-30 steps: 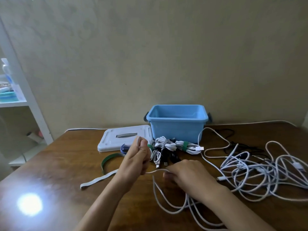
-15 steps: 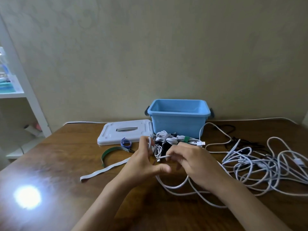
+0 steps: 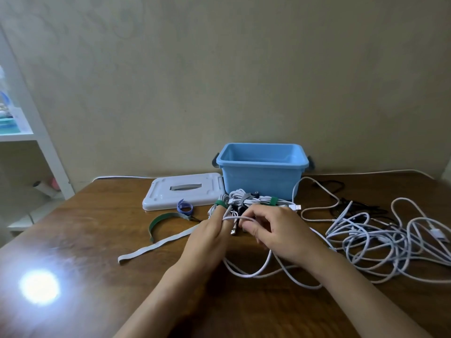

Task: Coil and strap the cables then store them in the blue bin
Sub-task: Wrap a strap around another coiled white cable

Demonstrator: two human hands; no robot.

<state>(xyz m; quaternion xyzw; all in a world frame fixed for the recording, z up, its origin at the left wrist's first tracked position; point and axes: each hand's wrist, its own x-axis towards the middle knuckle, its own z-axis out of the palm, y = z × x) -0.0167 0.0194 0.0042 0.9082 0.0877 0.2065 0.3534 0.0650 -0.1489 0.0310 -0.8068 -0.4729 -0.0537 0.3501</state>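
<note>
Your left hand (image 3: 207, 240) is held over the worktop (image 3: 85, 240) with fingers straight and pointing away from you, and the white cable (image 3: 246, 274) crosses them in a turn that runs left to right. Your right hand (image 3: 280, 232) pinches that same cable just beside the left fingertips, fingers curled round it. From the hands the cable drops in slack loops toward you and trails right to the loose tangle of white cables (image 3: 390, 240). Strapped bundles (image 3: 253, 202) lie long axis left to right against the front of the blue bin (image 3: 262, 176), which stands open by the wall. Its white lid (image 3: 180, 191) lies flat to the left, with a blue strap (image 3: 184, 208), a green strap (image 3: 162, 222) and a grey strap (image 3: 156, 246) nearer you.

Compared with a second ago, your left hand has gone from a fist to straightened fingers, and your right hand has risen from the worktop to meet it.
</note>
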